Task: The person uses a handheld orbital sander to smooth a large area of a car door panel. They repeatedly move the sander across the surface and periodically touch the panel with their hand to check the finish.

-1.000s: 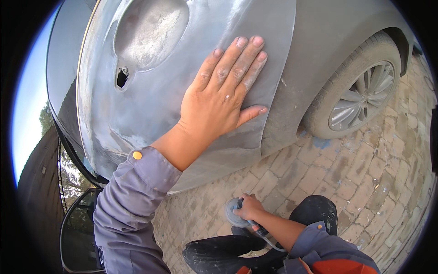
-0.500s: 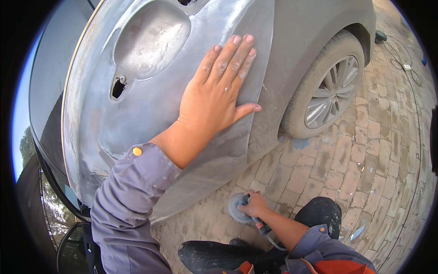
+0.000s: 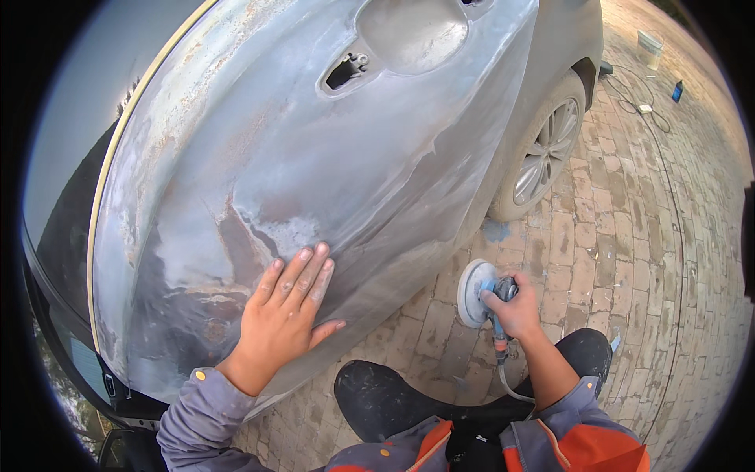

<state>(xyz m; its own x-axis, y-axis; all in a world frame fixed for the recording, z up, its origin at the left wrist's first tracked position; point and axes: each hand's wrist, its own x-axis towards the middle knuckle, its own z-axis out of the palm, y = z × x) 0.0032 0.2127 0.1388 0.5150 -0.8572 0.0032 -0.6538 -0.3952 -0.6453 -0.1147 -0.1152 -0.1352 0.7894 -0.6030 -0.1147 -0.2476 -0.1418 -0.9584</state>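
Note:
My left hand lies flat on a car door, palm down with its fingers stretched out and dusty fingertips. The door is sanded to grey and bare patches, with rougher, darker areas beside the hand. A recessed handle cup and a ragged opening show in its upper part. My right hand is closed around the body of a round orbital sander. The sander's pale disc faces the door but stands apart from it, above the paving. A hose trails from the tool's lower end toward me.
Beyond the door is the dusty rear wheel. Brick paving runs along the right, crossed by a long dark cable. Farther off stand a blue bottle and a whitish bucket. My bent knees are close below the sander.
My left hand has moved down and left along the door, still flat. My right hand has raised the sander from low near the paving, turning its disc toward the door. My view has shifted.

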